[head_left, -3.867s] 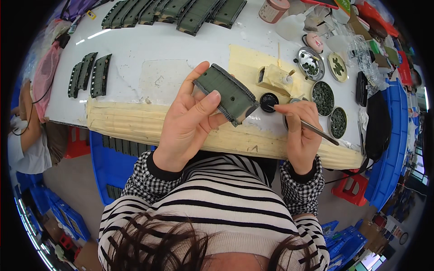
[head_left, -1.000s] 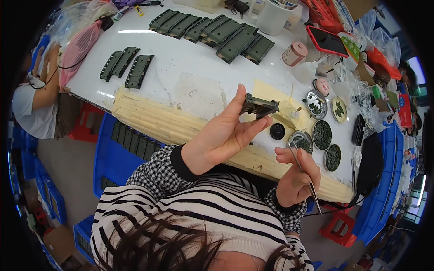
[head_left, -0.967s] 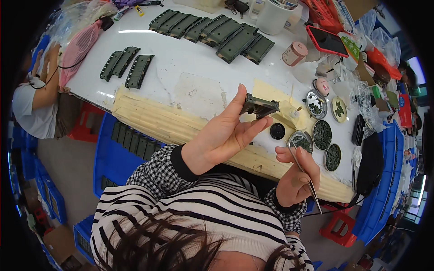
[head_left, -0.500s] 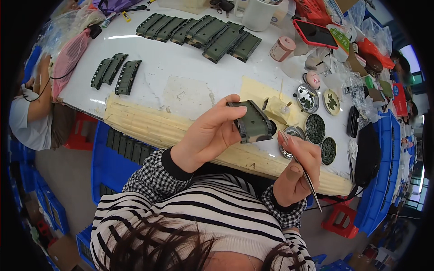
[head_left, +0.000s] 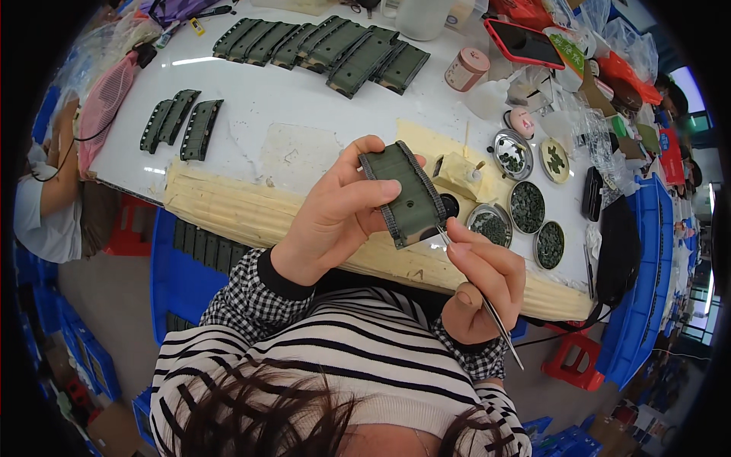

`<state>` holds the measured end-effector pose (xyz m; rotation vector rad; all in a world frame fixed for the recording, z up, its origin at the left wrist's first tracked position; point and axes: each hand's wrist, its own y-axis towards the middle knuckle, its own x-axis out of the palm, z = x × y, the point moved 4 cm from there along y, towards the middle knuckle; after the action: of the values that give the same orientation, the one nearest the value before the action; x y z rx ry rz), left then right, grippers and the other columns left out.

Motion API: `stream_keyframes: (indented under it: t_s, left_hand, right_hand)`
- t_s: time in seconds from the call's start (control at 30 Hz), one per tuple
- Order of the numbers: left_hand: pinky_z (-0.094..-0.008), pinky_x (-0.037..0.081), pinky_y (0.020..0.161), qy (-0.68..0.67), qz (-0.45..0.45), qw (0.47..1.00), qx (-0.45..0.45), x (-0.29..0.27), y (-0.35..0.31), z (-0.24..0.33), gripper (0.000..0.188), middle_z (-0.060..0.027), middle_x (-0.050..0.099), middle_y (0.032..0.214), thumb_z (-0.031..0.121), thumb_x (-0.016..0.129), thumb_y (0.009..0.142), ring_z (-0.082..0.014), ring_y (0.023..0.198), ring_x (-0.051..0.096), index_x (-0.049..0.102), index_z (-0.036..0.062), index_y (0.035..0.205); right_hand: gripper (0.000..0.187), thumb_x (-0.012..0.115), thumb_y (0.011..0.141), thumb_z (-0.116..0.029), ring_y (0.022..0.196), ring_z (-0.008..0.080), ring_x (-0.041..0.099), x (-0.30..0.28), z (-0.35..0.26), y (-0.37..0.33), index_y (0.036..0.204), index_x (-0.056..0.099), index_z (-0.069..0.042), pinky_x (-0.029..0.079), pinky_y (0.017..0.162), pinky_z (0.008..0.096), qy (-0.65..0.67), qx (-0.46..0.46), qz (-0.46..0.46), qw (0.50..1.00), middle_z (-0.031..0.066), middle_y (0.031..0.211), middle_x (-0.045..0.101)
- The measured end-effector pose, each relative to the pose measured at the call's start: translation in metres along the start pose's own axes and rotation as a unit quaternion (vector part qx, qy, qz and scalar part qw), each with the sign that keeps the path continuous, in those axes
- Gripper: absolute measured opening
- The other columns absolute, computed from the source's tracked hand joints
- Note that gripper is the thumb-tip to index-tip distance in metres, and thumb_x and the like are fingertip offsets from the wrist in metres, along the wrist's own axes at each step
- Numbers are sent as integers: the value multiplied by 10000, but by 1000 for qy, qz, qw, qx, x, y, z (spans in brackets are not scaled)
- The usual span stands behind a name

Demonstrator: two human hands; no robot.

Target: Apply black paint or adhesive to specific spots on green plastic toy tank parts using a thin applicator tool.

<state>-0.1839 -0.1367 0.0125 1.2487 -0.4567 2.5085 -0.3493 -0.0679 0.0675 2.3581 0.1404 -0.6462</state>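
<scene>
My left hand [head_left: 324, 217] grips a dark green curved panel [head_left: 403, 183] with dark, ridged strips along its two long edges and a small hole in its face. The thumb presses on the face while the fingers reach behind. Closed round a pair of metal tweezers [head_left: 499, 326], my right hand [head_left: 487, 282] brings their tips to the panel's lower right corner. Whether a small part sits in the tips is too fine to make out. Just behind that corner shows a round black thing [head_left: 451, 206], partly hidden. A brown patch covers part of my right thumb.
Round tins of small dark green bits [head_left: 527, 207] stand to the right, beside a yellow-taped block [head_left: 461, 179]. Similar panels [head_left: 362, 61] lie in a row at the back, with others [head_left: 202, 129] at left. A blue crate [head_left: 179, 274] sits below the padded table edge [head_left: 244, 206].
My left hand has turned the panel so its face shows more fully. My right hand has moved left and up, bringing the tweezer tips to the panel's edge. The view has shifted slightly.
</scene>
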Motion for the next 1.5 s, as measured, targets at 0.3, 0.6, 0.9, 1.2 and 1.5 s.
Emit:
stream_keyframes:
  t_s: [0.3,0.6,0.9,1.2,1.5]
  left_hand:
    - [-362,570,868,15,-8,1000,16,-2,-2,2,448,-200,467,1332,54,571,857,-223,1090,596,386,137,1256]
    - [-356,562,879,9,-7,1000,-12,-2,1,0,452,-198,468,1347,72,585,871,-214,1096,595,388,140,1272]
    - [-350,548,903,12,0,1000,-24,-6,3,-3,454,-205,464,1355,77,585,873,-215,1099,592,385,129,1277]
    - [-354,551,891,6,-11,1000,-8,-5,4,-4,448,-216,463,1353,70,577,870,-224,1103,594,390,124,1273]
    - [-207,604,754,-162,-1,980,-114,-23,9,-15,511,-194,552,1189,569,530,898,-213,1035,628,553,92,1080]
  right_hand:
    - [286,653,889,-114,1096,328,623,2,0,2,1145,638,12,531,915,361,-4,-4,-9,1000,147,1084,593]
    - [283,669,840,-48,1087,334,627,-1,5,6,1110,654,35,537,902,376,16,-25,-29,999,159,1084,607]
    - [304,695,807,-46,1074,334,632,-3,10,8,1099,664,31,549,870,368,18,-47,-52,997,143,1072,608]
    - [307,688,837,-102,1069,319,637,-5,8,7,1113,652,26,548,861,353,27,-33,-28,999,144,1076,607]
    - [399,581,952,-343,951,328,673,-11,13,7,1107,641,20,547,786,350,84,-46,72,993,168,1001,633]
